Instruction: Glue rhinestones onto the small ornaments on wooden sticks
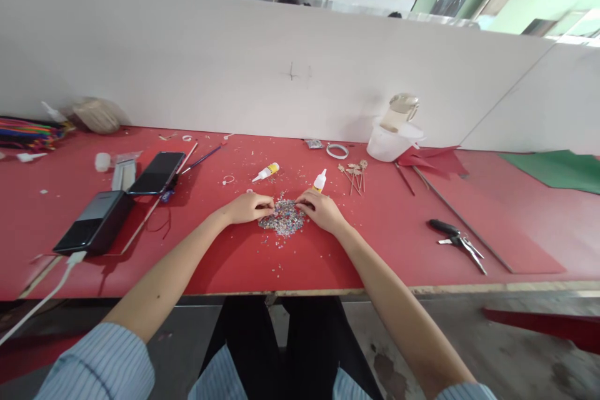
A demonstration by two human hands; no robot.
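Observation:
A pile of tiny glittering rhinestone-like pieces (284, 223) is spread on the red tabletop in front of me. At its left edge rests my left hand (248, 207), fingers curled together and touching the pile. My right hand (322, 209) is at the opposite edge, with thumb and fingertips pinched close. Whatever may lie between the fingers of either hand is too small to make out. Just beyond my right hand is a small white glue bottle with a yellow label (319, 182). A second such glue bottle (265, 172) lies on its side past the pile.
To the left are a phone (157, 173), a black power bank (94, 223) with a white cable, and a paintbrush (202, 158). On the right are small flower-topped sticks (356, 175), a tape roll (337, 150), a white bucket (392, 140) and keys (462, 244). A white partition (210, 69) stands behind.

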